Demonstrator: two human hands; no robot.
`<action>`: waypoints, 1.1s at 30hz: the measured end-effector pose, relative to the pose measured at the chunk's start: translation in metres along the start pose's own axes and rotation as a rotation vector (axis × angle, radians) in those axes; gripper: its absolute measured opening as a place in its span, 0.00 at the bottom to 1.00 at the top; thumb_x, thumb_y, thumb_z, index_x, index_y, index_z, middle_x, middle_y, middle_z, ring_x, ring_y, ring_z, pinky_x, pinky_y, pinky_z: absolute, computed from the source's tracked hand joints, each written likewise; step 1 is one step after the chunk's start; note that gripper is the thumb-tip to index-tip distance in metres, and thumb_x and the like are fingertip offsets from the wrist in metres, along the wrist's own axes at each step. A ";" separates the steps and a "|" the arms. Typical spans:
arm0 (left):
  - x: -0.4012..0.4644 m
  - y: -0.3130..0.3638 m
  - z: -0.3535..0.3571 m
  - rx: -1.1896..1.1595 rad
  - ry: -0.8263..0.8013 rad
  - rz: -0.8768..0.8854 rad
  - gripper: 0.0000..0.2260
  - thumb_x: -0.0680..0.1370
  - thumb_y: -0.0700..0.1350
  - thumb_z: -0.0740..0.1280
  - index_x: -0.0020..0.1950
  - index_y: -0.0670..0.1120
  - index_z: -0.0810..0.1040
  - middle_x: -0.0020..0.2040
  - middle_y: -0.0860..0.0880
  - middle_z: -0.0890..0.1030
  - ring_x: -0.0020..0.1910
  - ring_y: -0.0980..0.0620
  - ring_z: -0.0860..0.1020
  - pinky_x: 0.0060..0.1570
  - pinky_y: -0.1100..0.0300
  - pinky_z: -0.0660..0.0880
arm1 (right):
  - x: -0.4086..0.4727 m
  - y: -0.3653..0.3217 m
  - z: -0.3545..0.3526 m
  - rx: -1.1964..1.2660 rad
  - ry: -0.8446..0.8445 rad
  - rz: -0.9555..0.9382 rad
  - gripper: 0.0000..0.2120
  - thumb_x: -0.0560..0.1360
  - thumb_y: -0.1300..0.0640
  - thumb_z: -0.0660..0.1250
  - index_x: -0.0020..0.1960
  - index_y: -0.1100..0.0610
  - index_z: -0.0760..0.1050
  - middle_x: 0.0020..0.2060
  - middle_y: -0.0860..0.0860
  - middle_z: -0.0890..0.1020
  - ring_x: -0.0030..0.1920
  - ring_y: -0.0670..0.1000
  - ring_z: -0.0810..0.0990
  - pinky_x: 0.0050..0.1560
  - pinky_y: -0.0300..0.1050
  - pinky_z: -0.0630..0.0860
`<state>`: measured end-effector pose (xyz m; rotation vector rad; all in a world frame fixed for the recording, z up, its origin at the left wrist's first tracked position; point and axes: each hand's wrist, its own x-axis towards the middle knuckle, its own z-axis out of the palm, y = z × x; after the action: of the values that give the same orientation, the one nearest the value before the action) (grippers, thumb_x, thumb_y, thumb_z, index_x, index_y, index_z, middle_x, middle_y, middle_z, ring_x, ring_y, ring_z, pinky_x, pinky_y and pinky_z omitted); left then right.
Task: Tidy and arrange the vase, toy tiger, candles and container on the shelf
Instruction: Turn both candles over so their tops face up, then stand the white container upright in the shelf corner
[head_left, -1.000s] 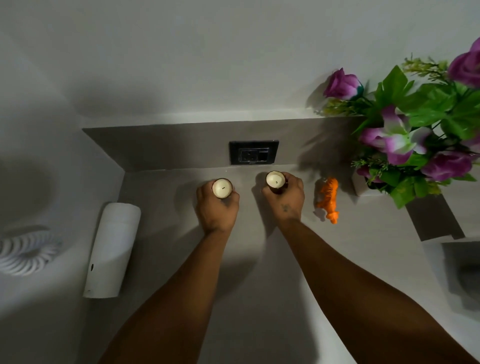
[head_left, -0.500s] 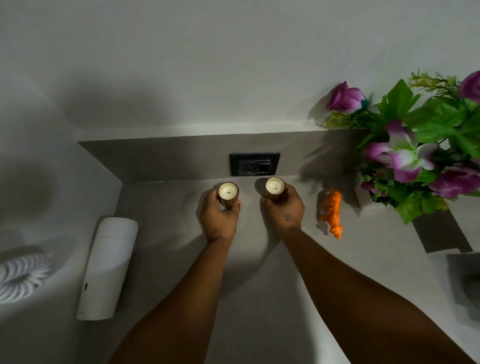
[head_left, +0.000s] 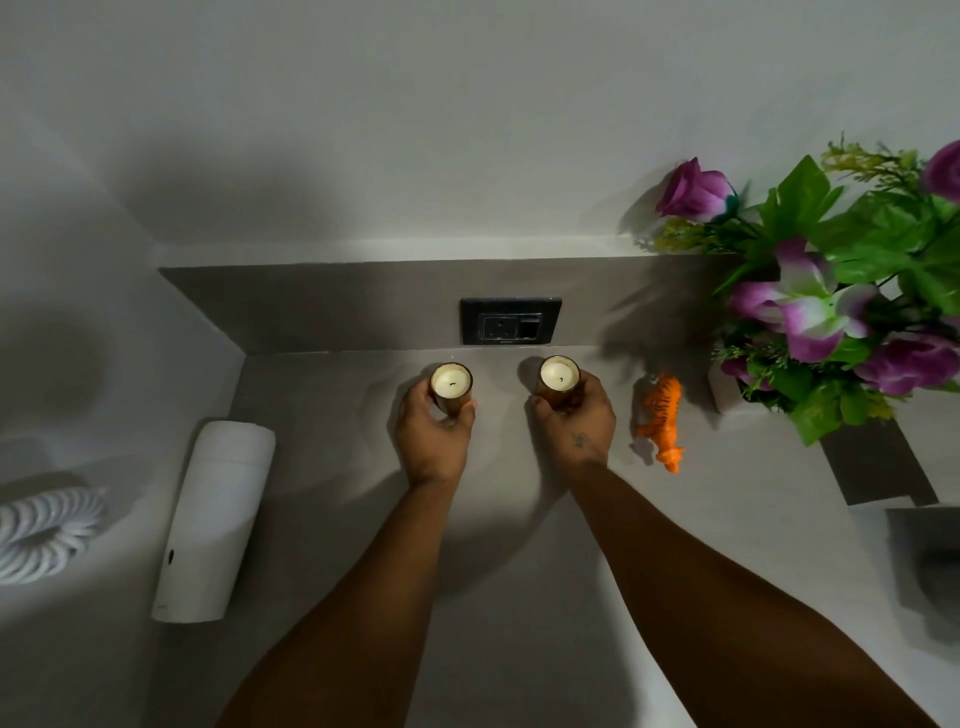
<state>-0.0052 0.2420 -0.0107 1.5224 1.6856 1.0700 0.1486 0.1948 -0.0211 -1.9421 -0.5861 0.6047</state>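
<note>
While we grip one candle per hand, left hand (head_left: 434, 434) on left candle (head_left: 451, 383), right hand (head_left: 574, 418) on right candle (head_left: 559, 376): toy tiger (head_left: 661, 420) just right of right hand, long axis front-to-back

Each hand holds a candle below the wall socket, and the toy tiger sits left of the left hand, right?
Not quite. The head view shows the toy tiger lying right of the right hand, near the vase. The candles and socket part is correct.
</note>
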 end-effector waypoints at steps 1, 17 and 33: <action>0.000 0.000 0.000 -0.001 -0.001 0.001 0.27 0.69 0.42 0.82 0.65 0.40 0.78 0.63 0.42 0.82 0.64 0.42 0.80 0.64 0.44 0.78 | 0.000 0.000 0.000 0.005 0.003 0.003 0.26 0.65 0.52 0.76 0.60 0.42 0.73 0.54 0.44 0.80 0.56 0.51 0.79 0.60 0.51 0.78; -0.001 -0.009 -0.004 0.041 -0.095 -0.049 0.37 0.69 0.43 0.81 0.74 0.44 0.67 0.70 0.43 0.77 0.69 0.45 0.75 0.67 0.59 0.70 | -0.035 0.013 -0.019 -0.019 -0.085 0.063 0.43 0.67 0.45 0.77 0.75 0.44 0.56 0.72 0.48 0.68 0.72 0.52 0.67 0.71 0.51 0.66; -0.145 -0.096 -0.161 0.680 -0.167 0.312 0.31 0.80 0.59 0.60 0.77 0.40 0.67 0.78 0.40 0.68 0.78 0.40 0.64 0.76 0.42 0.62 | -0.185 0.042 -0.028 -0.911 -0.485 -0.663 0.32 0.81 0.39 0.46 0.80 0.56 0.54 0.80 0.58 0.54 0.80 0.60 0.47 0.78 0.59 0.42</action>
<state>-0.1701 0.0721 -0.0279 2.2869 1.8270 0.4885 0.0311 0.0428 -0.0181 -2.1866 -1.9837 0.3885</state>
